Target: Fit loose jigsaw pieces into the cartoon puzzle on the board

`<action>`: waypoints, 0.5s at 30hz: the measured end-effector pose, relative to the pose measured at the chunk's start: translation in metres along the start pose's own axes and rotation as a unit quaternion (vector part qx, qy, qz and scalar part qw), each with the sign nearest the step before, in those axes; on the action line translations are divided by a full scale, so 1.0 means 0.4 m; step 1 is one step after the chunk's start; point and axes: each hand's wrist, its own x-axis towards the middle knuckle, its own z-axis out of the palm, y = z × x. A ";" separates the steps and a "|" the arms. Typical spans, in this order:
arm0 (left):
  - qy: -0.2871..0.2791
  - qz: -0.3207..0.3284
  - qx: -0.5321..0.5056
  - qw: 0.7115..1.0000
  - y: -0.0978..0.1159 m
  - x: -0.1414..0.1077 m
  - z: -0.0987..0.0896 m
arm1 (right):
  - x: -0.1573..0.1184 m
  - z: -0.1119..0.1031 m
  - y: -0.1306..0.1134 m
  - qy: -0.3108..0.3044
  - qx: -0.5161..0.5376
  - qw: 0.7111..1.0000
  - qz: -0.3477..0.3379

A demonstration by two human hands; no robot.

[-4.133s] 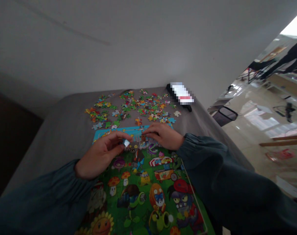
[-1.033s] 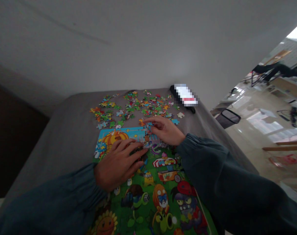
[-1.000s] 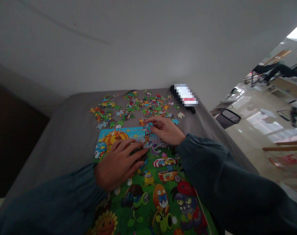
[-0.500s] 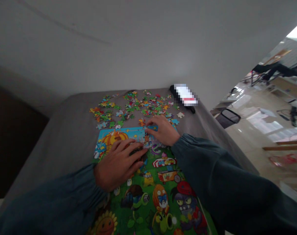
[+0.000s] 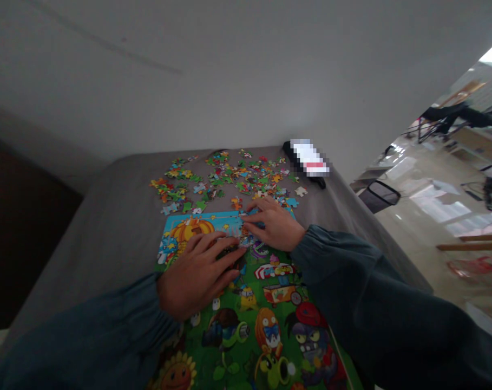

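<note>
A colourful cartoon puzzle [image 5: 249,325] lies on grey cloth, with a blue strip along its far edge. My left hand [image 5: 203,271] rests on the upper left part of it, palm down with the fingers spread, holding nothing. Over the upper right part is my right hand [image 5: 272,225], its fingers bent and its fingertips at the blue strip near the middle. Whether a piece is between those fingertips is too small to tell. Beyond the far edge, many loose puzzle pieces [image 5: 246,176] are scattered, and an orange piece [image 5: 236,203] lies just past my right fingertips.
A phone with a blurred bright screen [image 5: 309,157] lies on a black object at the back right of the grey cloth [image 5: 119,216]. Behind rises a pale wall [image 5: 229,76]. A dark mesh bin [image 5: 378,195] stands on the floor to the right.
My right hand has moved slightly nearer and to the right, and its fingers now reach flatter over the blue strip. My left hand stays on the puzzle. The view has shifted slightly.
</note>
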 end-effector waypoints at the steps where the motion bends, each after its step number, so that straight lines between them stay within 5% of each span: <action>1: 0.002 0.000 -0.002 1.000 0.000 0.000 0.000 | -0.002 0.000 -0.004 -0.002 0.001 1.000 -0.001; 15: 0.003 0.015 0.041 0.999 -0.004 -0.004 0.009 | -0.008 -0.034 0.019 -0.023 0.011 0.999 -0.034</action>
